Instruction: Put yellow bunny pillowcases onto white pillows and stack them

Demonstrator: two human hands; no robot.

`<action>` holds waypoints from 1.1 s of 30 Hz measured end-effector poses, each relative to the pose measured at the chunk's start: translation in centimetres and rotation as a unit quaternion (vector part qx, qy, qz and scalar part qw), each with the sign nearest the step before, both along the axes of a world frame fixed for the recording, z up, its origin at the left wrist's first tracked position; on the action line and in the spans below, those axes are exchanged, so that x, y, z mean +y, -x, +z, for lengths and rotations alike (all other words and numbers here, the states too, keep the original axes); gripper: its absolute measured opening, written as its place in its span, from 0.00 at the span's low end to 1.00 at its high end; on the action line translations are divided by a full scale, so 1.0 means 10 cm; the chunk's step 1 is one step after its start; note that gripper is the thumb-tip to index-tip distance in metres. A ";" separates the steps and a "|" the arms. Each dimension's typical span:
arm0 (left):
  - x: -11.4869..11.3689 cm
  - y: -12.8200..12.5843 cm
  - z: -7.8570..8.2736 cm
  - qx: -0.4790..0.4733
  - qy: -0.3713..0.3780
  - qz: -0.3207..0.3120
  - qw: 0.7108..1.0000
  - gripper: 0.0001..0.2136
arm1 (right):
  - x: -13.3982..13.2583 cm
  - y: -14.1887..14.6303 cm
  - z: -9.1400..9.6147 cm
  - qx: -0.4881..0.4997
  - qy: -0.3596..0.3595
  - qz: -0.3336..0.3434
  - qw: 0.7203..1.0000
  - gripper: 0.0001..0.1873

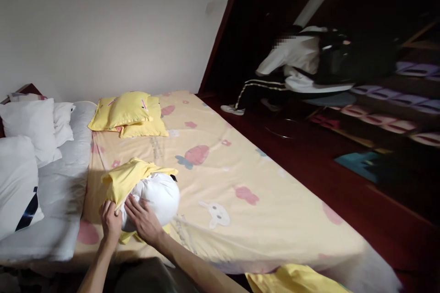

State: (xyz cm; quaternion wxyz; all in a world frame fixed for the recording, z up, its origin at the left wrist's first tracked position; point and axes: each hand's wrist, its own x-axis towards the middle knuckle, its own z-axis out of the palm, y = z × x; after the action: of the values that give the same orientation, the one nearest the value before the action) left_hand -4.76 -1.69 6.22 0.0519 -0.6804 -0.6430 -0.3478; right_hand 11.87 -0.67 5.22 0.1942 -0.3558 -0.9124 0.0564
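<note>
A plump white pillow (160,194) lies near the bed's front edge, partly inside a yellow pillowcase (129,173). My left hand (111,219) is closed on the open edge of the pillowcase, at the pillow's left side. Against the white pillow rests my right hand (142,219), its fingers stretched out and pressing on the fabric. More of the yellow case shows beneath the pillow. The pillow's far end is hidden inside the case.
Yellow-cased pillows (132,112) are stacked by the wall. White pillows (29,130) sit at left on a grey mattress (65,192). Yellow cloth (295,279) hangs at the front edge. A seated person (295,55) and rows of slippers (381,121) are at right.
</note>
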 end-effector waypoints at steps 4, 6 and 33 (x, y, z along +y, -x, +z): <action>-0.04 -0.06 0.11 0.063 0.005 0.005 0.998 0.09 | 0.26 0.24 -0.03 -0.014 -0.050 -0.029 0.998 0.24; -0.06 -0.06 0.15 0.089 0.015 -0.002 0.996 0.09 | 0.34 0.29 -0.02 -0.024 -0.058 -0.030 0.998 0.21; -0.20 0.20 0.28 0.003 -0.085 0.067 0.994 0.10 | 0.21 -0.34 0.22 0.057 -0.074 0.186 0.978 0.25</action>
State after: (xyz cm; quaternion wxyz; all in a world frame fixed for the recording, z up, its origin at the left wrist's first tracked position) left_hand -6.74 -3.65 9.01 0.1350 -0.6299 -0.6551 -0.3948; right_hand 15.24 1.40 7.39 0.2576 -0.1607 -0.9517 0.0444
